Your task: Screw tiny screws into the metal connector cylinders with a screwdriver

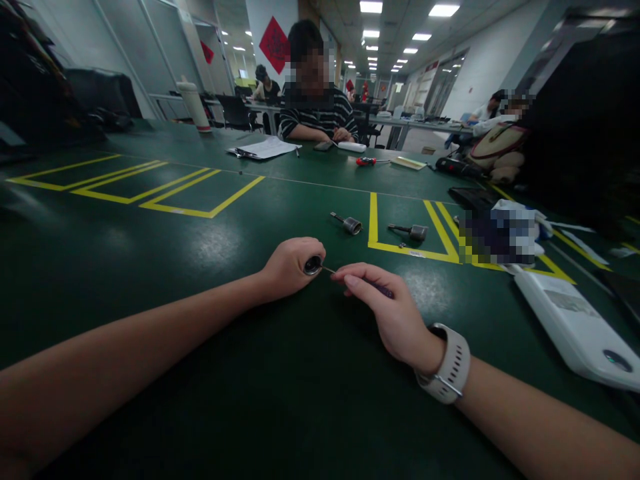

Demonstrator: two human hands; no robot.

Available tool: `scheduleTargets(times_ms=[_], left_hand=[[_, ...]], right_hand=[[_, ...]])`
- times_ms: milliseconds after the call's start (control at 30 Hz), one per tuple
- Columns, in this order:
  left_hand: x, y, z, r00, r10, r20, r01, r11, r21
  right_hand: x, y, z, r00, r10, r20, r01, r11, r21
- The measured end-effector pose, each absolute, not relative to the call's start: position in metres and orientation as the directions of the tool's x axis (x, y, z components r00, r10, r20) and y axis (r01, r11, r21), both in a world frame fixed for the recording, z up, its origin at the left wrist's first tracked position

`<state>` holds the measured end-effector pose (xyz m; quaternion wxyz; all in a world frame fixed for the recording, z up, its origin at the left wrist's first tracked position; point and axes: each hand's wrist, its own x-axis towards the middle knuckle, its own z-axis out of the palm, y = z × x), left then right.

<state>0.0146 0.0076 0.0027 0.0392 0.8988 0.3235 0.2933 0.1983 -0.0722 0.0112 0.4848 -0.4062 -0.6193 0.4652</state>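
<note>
My left hand (290, 267) is wrapped round a dark, cup-shaped hole saw (313, 265), its round open end facing right; the rest is hidden in the fist. My right hand (383, 303) grips a thin screwdriver (384, 290) with a dark handle. The screwdriver's metal tip points left and reaches the rim of the cup; whether it touches inside, I cannot tell. Beyond my hands lie two similar hole saws with shanks: one (352, 225) left of a yellow-taped box, the other (418, 233) inside it. A small metal piece (402, 245) lies near the box's front tape.
Yellow tape outlines (213, 213) mark the green table (240, 400). Farther back are a red screwdriver (366, 161), papers on a clipboard (267, 147) and a white tumbler (194, 107). A white device (575, 327) lies at right. Across the table sits a person in a striped shirt (320, 123).
</note>
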Motion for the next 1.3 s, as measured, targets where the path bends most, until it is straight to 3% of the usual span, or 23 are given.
scheduleTargets(times_ms=[100,200,267,433,533,700,1000,1133,1300], left_hand=[[0.015,0.008,0.003,0.63,0.589,0.506,0.532,-0.802,0.271],[0.016,0.008,0.003,0.618,0.598,0.511,0.521,-0.798,0.303],[0.016,0.008,0.003,0.602,0.615,0.509,0.532,-0.784,0.318],[0.016,0.008,0.002,0.581,0.634,0.511,0.582,-0.762,0.283],[0.016,0.008,0.002,0.593,0.643,0.486,0.615,-0.75,0.243],[0.015,0.007,0.003,0.645,0.613,0.456,0.594,-0.778,0.206],[0.015,0.007,0.003,0.653,0.558,0.512,0.486,-0.827,0.282],[0.015,0.009,0.0,0.615,0.567,0.548,0.495,-0.818,0.292],[0.015,0.01,-0.001,0.59,0.593,0.548,0.561,-0.789,0.25]], right_hand=[[0.2,-0.067,0.007,-0.186,0.976,0.117,-0.121,0.096,-0.988],[0.201,-0.066,0.006,-0.2,0.977,0.071,-0.191,0.032,-0.981],[0.2,-0.067,0.007,-0.196,0.975,0.104,-0.167,0.072,-0.983],[0.197,-0.075,0.011,-0.2,0.94,0.277,0.144,0.308,-0.941],[0.195,-0.078,0.014,-0.2,0.927,0.318,0.229,0.359,-0.905],[0.198,-0.075,0.013,-0.204,0.935,0.291,0.163,0.326,-0.931],[0.201,-0.066,0.006,-0.18,0.982,0.059,-0.199,0.023,-0.98],[0.199,-0.069,0.005,-0.151,0.984,0.096,-0.172,0.07,-0.983],[0.198,-0.075,0.007,-0.143,0.96,0.24,0.027,0.246,-0.969]])
